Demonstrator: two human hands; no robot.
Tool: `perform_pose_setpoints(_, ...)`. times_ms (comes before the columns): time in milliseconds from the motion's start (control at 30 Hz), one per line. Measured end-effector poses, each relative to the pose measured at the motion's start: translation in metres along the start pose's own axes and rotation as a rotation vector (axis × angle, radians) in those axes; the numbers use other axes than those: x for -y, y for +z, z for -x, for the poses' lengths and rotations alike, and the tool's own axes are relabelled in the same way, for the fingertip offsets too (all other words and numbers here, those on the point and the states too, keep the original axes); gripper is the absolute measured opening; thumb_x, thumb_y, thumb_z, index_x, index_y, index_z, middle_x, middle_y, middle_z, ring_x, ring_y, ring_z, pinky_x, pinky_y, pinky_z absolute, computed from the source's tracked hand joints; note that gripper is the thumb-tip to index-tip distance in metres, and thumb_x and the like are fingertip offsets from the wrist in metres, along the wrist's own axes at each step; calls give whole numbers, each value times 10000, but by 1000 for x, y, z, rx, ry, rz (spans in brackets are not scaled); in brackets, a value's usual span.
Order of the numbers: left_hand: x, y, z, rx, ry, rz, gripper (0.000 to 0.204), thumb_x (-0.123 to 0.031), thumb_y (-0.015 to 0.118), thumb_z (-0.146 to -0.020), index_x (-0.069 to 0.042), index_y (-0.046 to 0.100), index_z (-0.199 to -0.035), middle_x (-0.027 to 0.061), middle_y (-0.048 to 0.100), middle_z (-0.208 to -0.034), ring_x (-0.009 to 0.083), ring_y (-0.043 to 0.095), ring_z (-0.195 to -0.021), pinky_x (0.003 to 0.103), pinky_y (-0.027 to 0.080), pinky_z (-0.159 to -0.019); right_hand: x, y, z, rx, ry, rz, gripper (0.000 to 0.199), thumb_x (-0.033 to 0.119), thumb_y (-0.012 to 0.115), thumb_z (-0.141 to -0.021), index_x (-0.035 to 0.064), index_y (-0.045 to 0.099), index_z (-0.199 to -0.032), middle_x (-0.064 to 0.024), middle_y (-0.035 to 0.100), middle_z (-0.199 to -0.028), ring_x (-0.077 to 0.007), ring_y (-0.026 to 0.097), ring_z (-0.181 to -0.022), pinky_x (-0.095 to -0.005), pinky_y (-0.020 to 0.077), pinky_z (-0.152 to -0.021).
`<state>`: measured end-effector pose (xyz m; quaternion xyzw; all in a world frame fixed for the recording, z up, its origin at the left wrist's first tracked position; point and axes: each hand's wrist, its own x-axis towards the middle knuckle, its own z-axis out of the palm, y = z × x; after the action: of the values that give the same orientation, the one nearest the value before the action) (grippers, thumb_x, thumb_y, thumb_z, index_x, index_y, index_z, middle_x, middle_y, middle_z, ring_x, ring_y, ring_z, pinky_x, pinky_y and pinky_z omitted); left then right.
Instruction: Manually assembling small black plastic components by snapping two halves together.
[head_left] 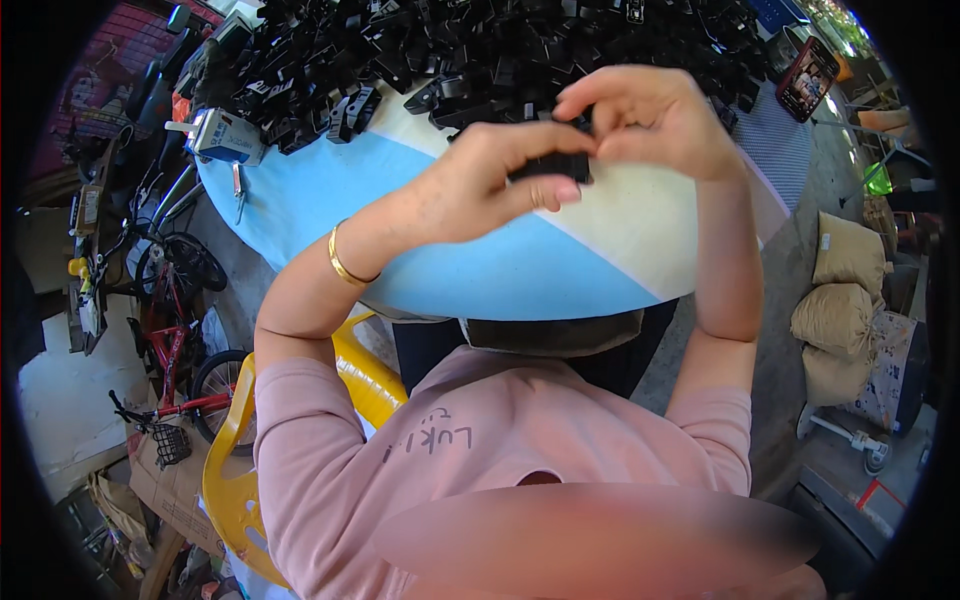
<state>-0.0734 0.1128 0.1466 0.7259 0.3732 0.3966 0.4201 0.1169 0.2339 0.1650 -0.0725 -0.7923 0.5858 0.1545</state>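
1. The left hand is clamped on a black piece, holding it between thumb and fingers above the middle of the counter.
2. The right hand is raised just to the right, its fingers bent and slightly blurred; whether it grips anything cannot be told.
3. The two hands are close together, right fingertips beside the left index fingertip; whether they touch is unclear.
4. A gold bangle circles the left wrist.
5. A large heap of black parts covers the far side of the counter, beyond both hands.
6. Light blue and cream sections show on the near part of the counter's surface.
7. At the left edge are a white and blue box and, just nearer, a small slim metal tool.
8. A phone with its screen lit stands at the far right.
9. Left of the person are a yellow chair and a red bicycle; beige sacks are piled to the right.
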Motion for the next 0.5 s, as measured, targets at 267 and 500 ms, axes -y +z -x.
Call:
perform_pose_setpoints(267,16,25,8,334,281,-437,392,-156,722,-683,-24,593,-1029,105,546,-995,288,499,-915,354,444,-790,-43,-38,9,-755,-22,436,177,79,611,-847,10,634,-1009,-18,641,-828,-33,515,-617,-168,431,-573)
perform_pose_setpoints(500,26,3,9,-34,63,-1028,242,-167,708,-672,-60,600,-860,54,484,-908,225,463,-867,326,428,-738,-29,-27,8,-759,-1,954,129,66,656,-805,53,659,-933,44,585,-663,-1,463,-559,-156,379,-523)
